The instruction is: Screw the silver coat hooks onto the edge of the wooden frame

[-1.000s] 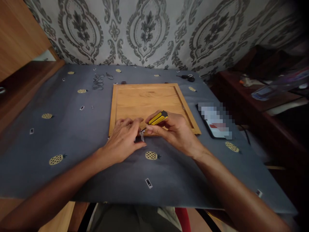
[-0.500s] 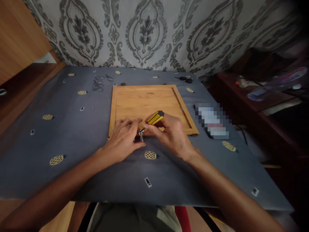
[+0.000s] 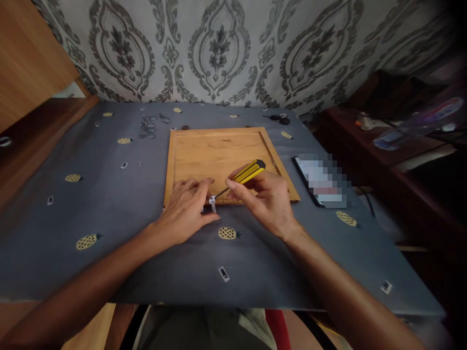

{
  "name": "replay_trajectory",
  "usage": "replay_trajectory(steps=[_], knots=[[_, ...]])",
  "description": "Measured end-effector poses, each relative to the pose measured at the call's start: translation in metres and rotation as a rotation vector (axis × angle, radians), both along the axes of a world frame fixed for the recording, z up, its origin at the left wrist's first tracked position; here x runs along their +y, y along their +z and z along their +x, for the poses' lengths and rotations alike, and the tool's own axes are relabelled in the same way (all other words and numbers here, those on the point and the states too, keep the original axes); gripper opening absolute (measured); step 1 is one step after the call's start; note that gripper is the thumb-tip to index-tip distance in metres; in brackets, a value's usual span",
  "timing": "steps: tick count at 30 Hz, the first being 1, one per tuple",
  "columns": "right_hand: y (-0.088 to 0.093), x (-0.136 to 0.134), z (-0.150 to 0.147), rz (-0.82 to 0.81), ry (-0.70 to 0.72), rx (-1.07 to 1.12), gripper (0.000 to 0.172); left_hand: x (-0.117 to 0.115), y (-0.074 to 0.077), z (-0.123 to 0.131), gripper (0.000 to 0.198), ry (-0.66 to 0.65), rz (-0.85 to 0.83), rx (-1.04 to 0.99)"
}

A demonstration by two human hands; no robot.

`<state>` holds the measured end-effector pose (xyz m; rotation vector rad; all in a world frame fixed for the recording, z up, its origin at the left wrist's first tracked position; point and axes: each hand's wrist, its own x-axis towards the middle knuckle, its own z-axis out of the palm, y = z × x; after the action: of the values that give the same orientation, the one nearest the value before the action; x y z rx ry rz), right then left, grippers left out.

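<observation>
A shallow wooden frame (image 3: 219, 153) lies flat on a grey cloth with pineapple prints. My left hand (image 3: 186, 209) rests at the frame's near edge, fingers pinched on a small metal bracket (image 3: 212, 201). My right hand (image 3: 268, 199) is closed on a yellow-and-black screwdriver (image 3: 248, 172), whose tip touches the bracket.
A phone (image 3: 321, 182) lies just right of the frame. Loose metal hooks (image 3: 148, 124) and keys (image 3: 279, 118) lie near the back of the table (image 3: 91, 204). A dark wooden shelf (image 3: 394, 146) stands to the right, a wooden cabinet to the left.
My right hand has slid back along the screwdriver, so more of the handle and shaft shows. The left hand stays on the bracket.
</observation>
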<state>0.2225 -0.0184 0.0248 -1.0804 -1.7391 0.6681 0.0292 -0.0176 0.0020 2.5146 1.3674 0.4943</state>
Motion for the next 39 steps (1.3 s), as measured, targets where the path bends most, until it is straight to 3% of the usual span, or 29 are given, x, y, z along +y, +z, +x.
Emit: replay_trajectory(steps=[14,24,31,35,39], knots=[[-0.011,0.006,-0.005,-0.034,0.019,-0.035,0.03,0.0,-0.002,-0.001,0.061,-0.017,0.026,-0.002],[-0.002,0.014,-0.004,0.11,0.096,-0.217,0.03,0.0,-0.001,-0.001,0.055,-0.04,0.038,-0.024],[0.017,0.021,-0.021,0.05,0.281,0.047,0.016,0.001,-0.005,-0.001,0.058,-0.036,0.053,-0.003],[0.021,0.024,-0.032,-0.03,0.302,0.194,0.028,0.0,-0.005,0.001,0.066,-0.007,0.05,0.008],[0.017,0.028,-0.04,-0.223,0.445,0.426,0.037,0.001,-0.005,0.001,0.055,-0.016,0.055,0.022]])
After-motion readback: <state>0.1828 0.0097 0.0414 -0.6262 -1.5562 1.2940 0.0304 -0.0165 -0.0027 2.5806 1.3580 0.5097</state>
